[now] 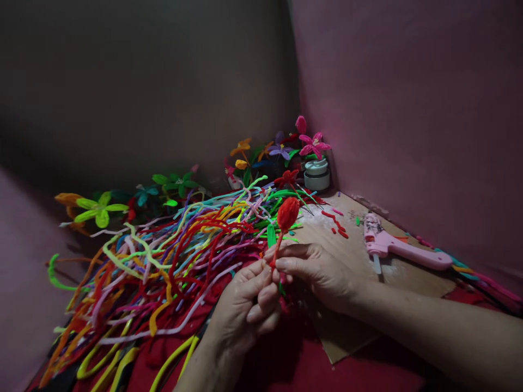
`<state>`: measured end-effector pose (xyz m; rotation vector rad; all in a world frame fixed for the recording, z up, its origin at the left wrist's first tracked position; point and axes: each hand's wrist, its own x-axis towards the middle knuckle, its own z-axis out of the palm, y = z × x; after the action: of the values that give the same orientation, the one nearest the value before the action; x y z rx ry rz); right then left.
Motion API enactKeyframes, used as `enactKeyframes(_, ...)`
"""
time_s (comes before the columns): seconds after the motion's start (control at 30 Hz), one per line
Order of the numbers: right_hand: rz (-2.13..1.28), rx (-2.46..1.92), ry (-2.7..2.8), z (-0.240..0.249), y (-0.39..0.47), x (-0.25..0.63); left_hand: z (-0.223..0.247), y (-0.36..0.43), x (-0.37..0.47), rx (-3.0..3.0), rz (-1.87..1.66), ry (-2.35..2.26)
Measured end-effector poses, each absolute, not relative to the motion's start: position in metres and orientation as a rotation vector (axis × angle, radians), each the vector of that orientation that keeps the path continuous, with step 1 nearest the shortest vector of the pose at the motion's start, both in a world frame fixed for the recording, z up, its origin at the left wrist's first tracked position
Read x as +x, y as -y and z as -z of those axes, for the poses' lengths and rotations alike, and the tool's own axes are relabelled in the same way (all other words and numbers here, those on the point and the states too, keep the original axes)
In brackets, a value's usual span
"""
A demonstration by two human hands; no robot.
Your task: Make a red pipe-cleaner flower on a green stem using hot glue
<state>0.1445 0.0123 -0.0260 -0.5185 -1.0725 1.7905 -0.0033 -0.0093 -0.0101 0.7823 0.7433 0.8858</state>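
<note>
A red pipe-cleaner flower bud point(288, 213) stands upright on a thin red stem between my hands. My left hand point(254, 296) is closed around the lower stem, its fingers curled. With thumb and forefinger, my right hand point(314, 269) pinches the stem just below the bud. A green pipe-cleaner leaf point(271, 235) shows right behind the stem. The stem's lower end is mostly hidden by my fingers. To the left, a large heap of loose coloured pipe cleaners point(196, 234) spreads close to my left hand.
A pink glue gun point(408, 251) lies on a brown board point(402, 277) at the right, near red pipe-cleaner scraps point(337, 223). Finished flowers, among them a pink one point(314, 144), line the back by a grey round container point(316, 175). Yellow-handled scissors point(174, 359) lie at the front left.
</note>
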Motion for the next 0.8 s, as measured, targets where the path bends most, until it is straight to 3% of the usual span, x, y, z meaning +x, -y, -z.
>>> enactKeyframes(0.17, -1.847, -0.542, 0.994, 0.032, -0.012, 0.143, 0.008, 0.011, 0.000, 0.951, -0.911, -0.882)
enactKeyframes(0.47, -1.807, -0.655, 0.938, 0.020, -0.011, 0.145, 0.016, 0.019, 0.009, 1.879, -1.058, -1.419)
enactKeyframes(0.8, -1.857, -0.658, 0.891, 0.029, -0.013, 0.144, 0.019, 0.019, 0.007, 2.044, -1.141, -1.545)
